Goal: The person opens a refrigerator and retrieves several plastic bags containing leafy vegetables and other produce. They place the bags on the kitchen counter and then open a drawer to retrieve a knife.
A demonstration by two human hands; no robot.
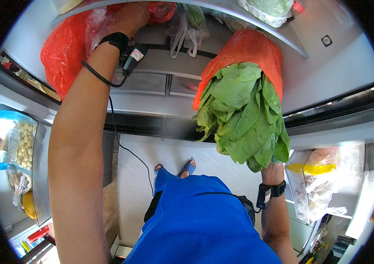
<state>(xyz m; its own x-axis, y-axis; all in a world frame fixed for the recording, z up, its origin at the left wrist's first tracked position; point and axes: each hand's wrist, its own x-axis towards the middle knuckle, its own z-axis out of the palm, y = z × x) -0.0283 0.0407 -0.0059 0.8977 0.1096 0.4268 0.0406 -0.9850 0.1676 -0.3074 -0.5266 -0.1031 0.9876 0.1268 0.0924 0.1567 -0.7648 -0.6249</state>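
A bunch of broad green leaves (pixel 244 110) sticks out of a red plastic bag (pixel 250 46) on the right, its leafy end toward me. My right hand (pixel 273 170) is beneath the leaves and holds the bunch from below; its fingers are hidden behind them. On the far left, my left hand (pixel 132 18) reaches into the fridge, beside a large red plastic bag (pixel 66 50) and a smaller red bag (pixel 161 10). The fingers of this hand are out of sight, so its grip cannot be made out.
A glass shelf (pixel 279 33) bearing a wrapped green vegetable (pixel 268 11) curves overhead. Clear bags (pixel 191 28) hang between my hands. Open doors stand either side, with packets (pixel 23 143) in the left rack and bags (pixel 323 176) in the right. A cable (pixel 127 147) trails from my left wrist.
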